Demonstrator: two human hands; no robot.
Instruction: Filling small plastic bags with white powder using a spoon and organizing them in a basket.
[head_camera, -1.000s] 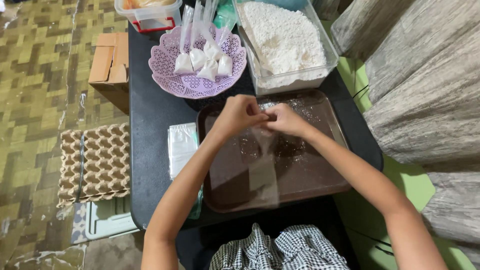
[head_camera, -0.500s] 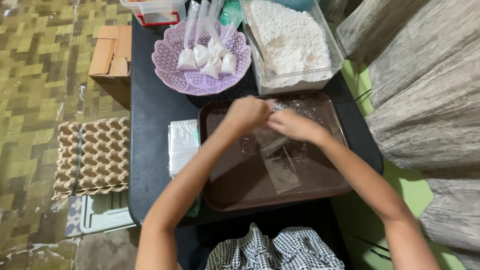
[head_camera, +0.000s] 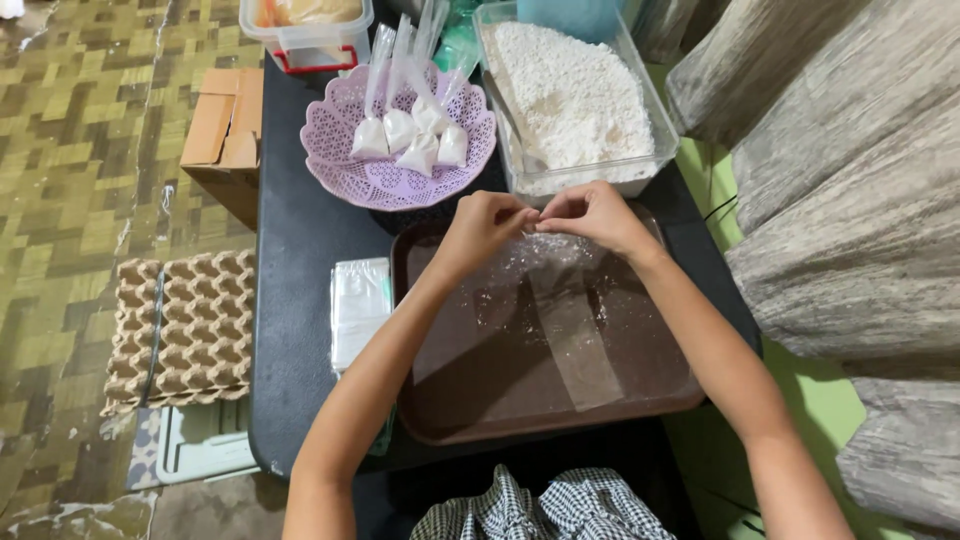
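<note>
My left hand and my right hand pinch the top edge of a long, empty clear plastic bag. The bag hangs down over a brown tray dusted with white powder. Both hands hover just in front of a clear tub of white powder, which has a scoop handle in it. A lilac lace-pattern basket behind my left hand holds several small tied bags of white powder.
A stack of flat clear bags lies on the black table left of the tray. Egg cartons and a cardboard box sit on the floor at left. A red-latched plastic container stands at the back. Grey cushions are at right.
Both hands moved slightly up toward the powder tub, still pinching the bag's mouth. The bag swung from crumpled to hanging straight down over the tray.
</note>
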